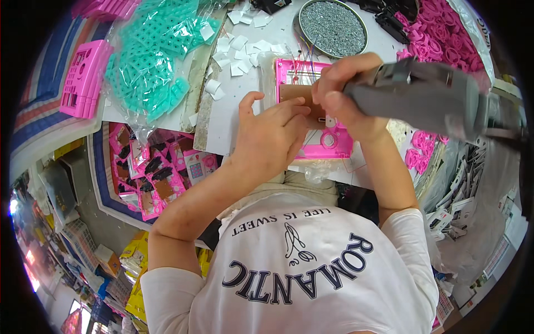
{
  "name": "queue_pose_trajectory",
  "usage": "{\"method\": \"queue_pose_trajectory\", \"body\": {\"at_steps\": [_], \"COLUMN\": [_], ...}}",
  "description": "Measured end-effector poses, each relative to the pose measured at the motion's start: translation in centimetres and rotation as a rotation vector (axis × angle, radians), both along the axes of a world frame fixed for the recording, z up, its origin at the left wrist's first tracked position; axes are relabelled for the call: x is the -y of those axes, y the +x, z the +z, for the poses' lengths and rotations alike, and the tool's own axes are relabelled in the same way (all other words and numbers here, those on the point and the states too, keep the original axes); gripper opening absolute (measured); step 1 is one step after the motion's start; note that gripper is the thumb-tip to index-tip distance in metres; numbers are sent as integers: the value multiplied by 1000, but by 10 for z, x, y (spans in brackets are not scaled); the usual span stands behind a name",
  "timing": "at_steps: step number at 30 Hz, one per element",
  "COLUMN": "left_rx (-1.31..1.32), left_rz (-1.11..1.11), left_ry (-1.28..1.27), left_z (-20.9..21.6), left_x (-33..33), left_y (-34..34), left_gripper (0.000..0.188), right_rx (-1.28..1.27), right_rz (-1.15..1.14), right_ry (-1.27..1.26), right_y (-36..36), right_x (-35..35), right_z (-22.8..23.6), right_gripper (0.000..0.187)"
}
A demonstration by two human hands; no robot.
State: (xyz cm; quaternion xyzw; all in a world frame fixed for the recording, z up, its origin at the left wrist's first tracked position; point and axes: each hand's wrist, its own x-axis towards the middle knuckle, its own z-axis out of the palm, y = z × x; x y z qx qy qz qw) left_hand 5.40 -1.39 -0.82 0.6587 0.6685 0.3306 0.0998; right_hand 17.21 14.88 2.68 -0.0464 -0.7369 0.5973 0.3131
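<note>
In front of me lies a pink plastic casing (pixel 337 146) with a brown circuit board (pixel 297 93) set over its middle. Thin wires (pixel 303 65) rise from its far end. My left hand (pixel 272 131) holds the board from the left, its bent fingertips on the board's face and the little finger raised. My right hand (pixel 356 97) is closed around the front end of a dark grey electric screwdriver (pixel 417 100), whose body slants off to the right and is blurred. Its tip is hidden behind my right fingers, close to the board.
A round tray of small screws (pixel 332 28) stands beyond the casing. White paper pieces (pixel 242 55) and a bag of teal parts (pixel 153 61) lie left. Pink parts (pixel 439 33) are heaped far right. Stacked pink casings (pixel 83 80) and a bin of assembled units (pixel 158 172) sit left.
</note>
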Motion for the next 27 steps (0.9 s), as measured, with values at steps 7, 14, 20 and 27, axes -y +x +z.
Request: {"method": "queue_pose_trajectory", "body": {"at_steps": [7, 14, 20, 27], "left_rx": [249, 188, 245, -406], "left_rz": [57, 17, -244, 7], "left_ry": [57, 211, -5, -153], "left_z": [4, 2, 29, -3], "left_x": [-12, -26, -109, -222], "left_y": [1, 4, -65, -60], "left_gripper": [10, 13, 16, 20], "right_rx": [-383, -341, -363, -240], "right_rz": [103, 96, 23, 28], "right_ry": [-401, -386, -410, -425], "right_y": [5, 15, 17, 14], "right_x": [12, 15, 6, 30], "right_z": [36, 41, 39, 16], "right_gripper": [33, 31, 29, 28]}}
